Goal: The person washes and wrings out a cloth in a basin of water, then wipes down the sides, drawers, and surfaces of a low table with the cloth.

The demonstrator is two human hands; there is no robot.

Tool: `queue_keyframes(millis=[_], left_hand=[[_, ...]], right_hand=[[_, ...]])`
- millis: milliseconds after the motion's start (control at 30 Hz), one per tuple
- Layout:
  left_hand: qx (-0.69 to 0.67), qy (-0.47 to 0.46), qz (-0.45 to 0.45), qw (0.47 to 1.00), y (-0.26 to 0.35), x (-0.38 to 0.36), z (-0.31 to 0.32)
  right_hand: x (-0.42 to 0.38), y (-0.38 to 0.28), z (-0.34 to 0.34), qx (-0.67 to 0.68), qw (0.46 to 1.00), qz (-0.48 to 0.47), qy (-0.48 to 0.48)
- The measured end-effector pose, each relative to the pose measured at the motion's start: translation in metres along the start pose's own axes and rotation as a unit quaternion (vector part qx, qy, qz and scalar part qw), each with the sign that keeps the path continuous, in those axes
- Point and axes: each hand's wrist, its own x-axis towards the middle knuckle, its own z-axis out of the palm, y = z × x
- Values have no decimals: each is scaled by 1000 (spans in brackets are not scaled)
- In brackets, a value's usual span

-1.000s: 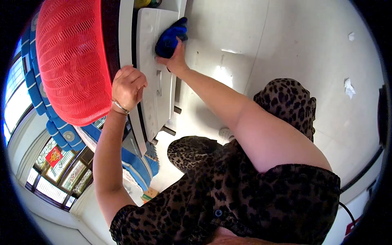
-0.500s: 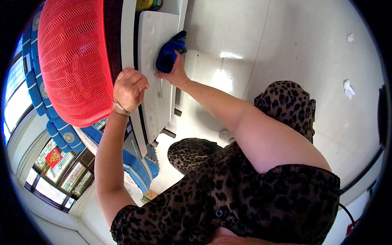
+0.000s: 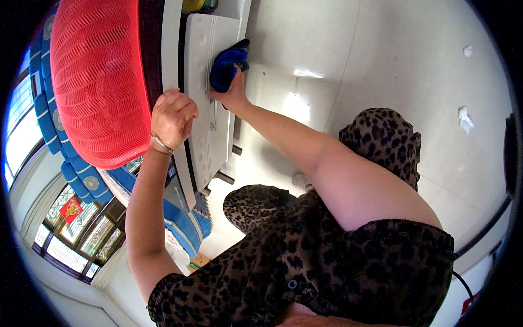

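Note:
My right hand [image 3: 233, 97] is closed on a dark blue cloth [image 3: 229, 68], which it presses against the white drawer front [image 3: 204, 131] of a low cabinet. The thumb touches the panel close to its small metal handle [image 3: 213, 121]. My left hand [image 3: 173, 117], with a bracelet at the wrist, rests curled in a loose fist on the cabinet's top edge; the inside of the fist is hidden. Beside it, on the dark cabinet top [image 3: 151, 49], stands a red woven-pattern plastic basket cover [image 3: 101, 82].
An open shelf niche with a yellow-and-green item [image 3: 199, 5] adjoins the drawer. Short dark legs [image 3: 224, 177] stick out below the cabinet. Scraps of white paper [image 3: 464, 120] lie on the pale tiled floor [image 3: 392, 60]. Blue cushioned seating [image 3: 90, 177] stands beyond the cabinet.
My right hand and the blue cloth have shifted slightly along and up the drawer front in the view. My left hand has stayed in place.

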Motion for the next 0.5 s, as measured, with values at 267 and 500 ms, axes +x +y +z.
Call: queue_keyframes(millis=[267, 500], left_hand=[[-4, 6, 3, 1000, -1, -2, 2], [6, 8, 9, 1000, 1, -1, 1]], right_hand=[[-7, 3, 2, 63, 995, 65, -35], [-9, 27, 23, 174, 980, 100, -11]])
